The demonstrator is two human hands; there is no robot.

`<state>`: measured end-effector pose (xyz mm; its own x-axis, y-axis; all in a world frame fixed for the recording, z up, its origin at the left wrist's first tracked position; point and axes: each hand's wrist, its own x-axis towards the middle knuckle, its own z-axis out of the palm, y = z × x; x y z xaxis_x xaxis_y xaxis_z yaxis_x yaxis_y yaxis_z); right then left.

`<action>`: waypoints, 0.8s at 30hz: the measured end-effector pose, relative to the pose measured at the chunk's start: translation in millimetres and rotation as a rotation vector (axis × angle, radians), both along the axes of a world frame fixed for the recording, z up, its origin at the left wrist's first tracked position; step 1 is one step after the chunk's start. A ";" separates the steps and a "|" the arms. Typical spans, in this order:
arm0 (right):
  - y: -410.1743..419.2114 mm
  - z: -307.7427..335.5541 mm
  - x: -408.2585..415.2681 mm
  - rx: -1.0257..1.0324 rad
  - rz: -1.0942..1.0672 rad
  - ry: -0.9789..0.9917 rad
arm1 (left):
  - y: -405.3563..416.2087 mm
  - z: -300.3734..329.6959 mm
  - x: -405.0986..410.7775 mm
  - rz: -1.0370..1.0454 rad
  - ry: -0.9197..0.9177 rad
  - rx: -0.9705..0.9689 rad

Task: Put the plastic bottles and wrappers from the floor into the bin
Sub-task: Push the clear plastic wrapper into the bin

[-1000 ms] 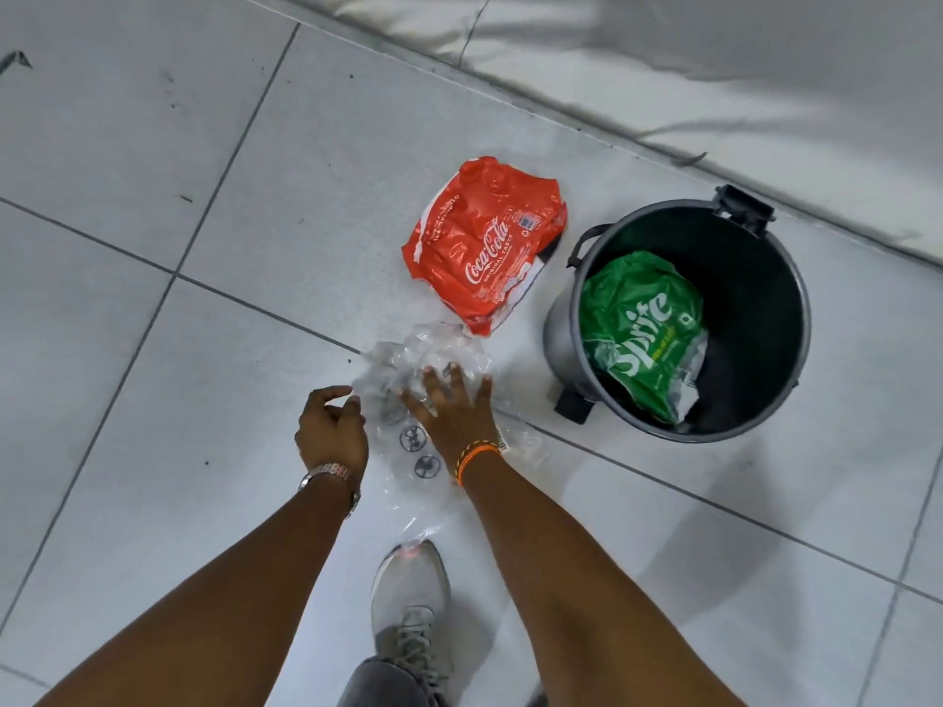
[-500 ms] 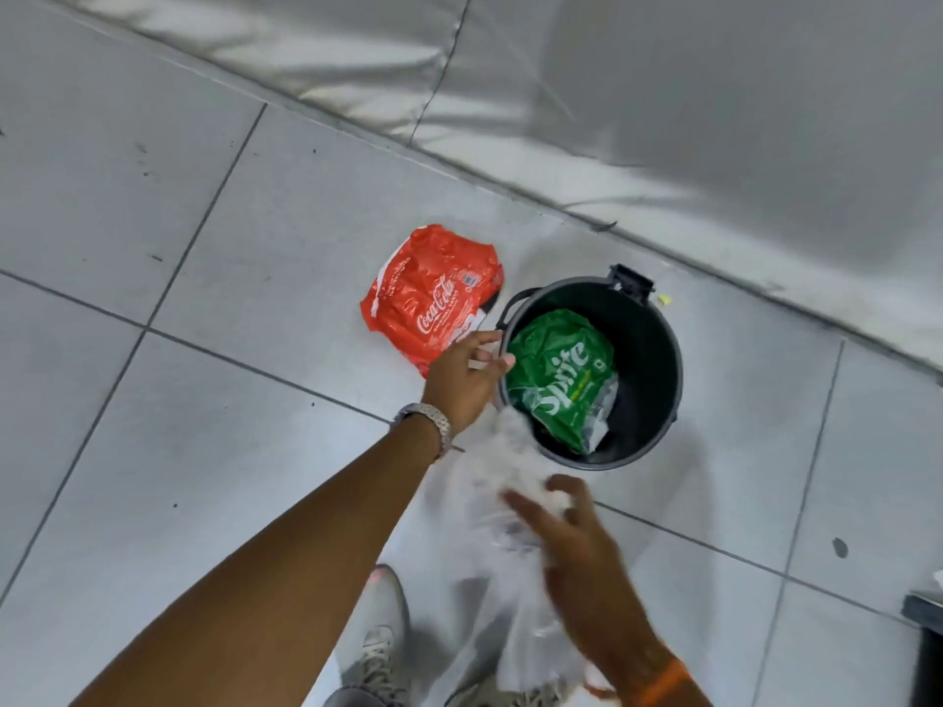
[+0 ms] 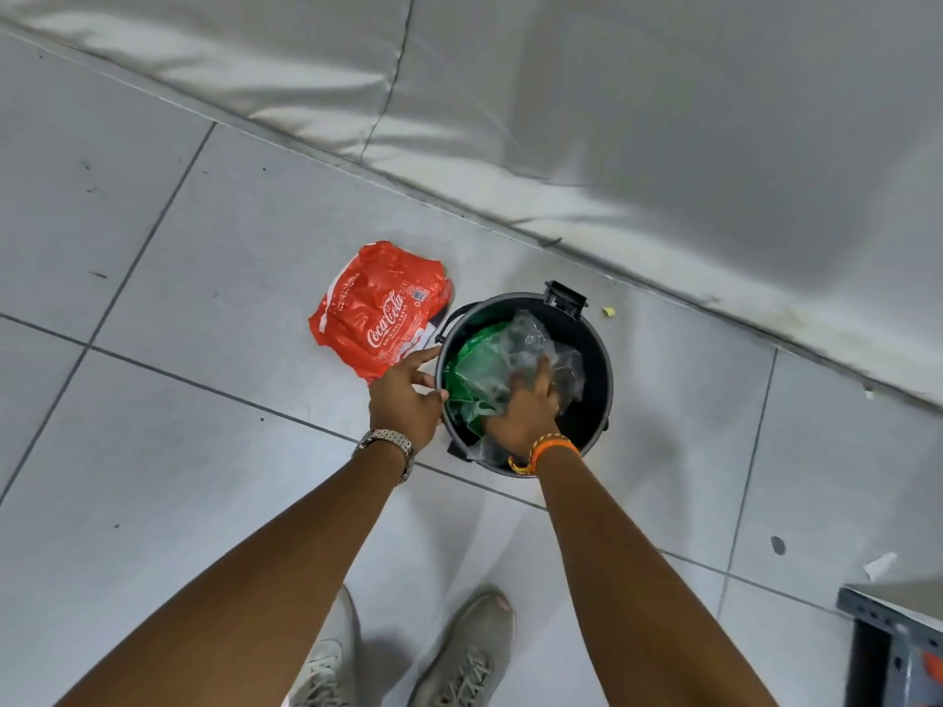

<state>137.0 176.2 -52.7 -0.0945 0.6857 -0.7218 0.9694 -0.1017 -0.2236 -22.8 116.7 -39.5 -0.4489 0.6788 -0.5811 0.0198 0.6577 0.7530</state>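
Note:
A round black bin (image 3: 597,349) stands on the tiled floor by a grey padded edge. Inside it lies a green Sprite wrapper (image 3: 472,362), with a crumpled clear plastic wrapper (image 3: 530,344) on top. My right hand (image 3: 525,410) is down inside the bin, pressing on the clear wrapper with its fingers closed around it. My left hand (image 3: 405,395) rests on the bin's left rim, fingers spread. A red Coca-Cola wrapper (image 3: 380,308) lies flat on the floor just left of the bin, beside my left hand.
A grey padded mat (image 3: 612,119) runs across the back. My two shoes (image 3: 459,655) stand below the bin. A dark metal frame (image 3: 893,650) sits at the bottom right, with small scraps (image 3: 880,564) on the floor nearby.
My right hand lifted the clear wrapper off the floor and carried it into the bin. My left hand moved from the floor to the bin's rim.

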 end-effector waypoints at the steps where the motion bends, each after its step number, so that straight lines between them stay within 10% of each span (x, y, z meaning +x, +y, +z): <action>1: 4.3 -9.4 1.8 -0.053 0.029 -0.048 | 0.7 0.2 1.5 0.002 -0.002 0.003; 8: 24.3 -8.3 4.8 -0.242 0.231 -0.186 | -7.5 -0.5 -1.1 0.049 -0.097 0.025; 16: 2.7 107.4 -71.5 0.652 0.218 0.167 | -82.9 15.5 -66.4 0.205 0.036 -0.271; 19: 1.2 88.9 -133.2 0.497 0.268 0.419 | -98.9 0.2 -97.8 0.271 0.032 -0.337; 24: 19.3 -2.3 -208.3 0.206 0.387 0.280 | -90.5 -40.7 -138.7 0.177 0.098 -0.312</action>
<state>-71.3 195.6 -55.0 -0.5391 0.6875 -0.4865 0.8277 0.3255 -0.4572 -161.5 26.2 -80.2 -0.6075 0.3826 -0.6961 -0.0526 0.8550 0.5159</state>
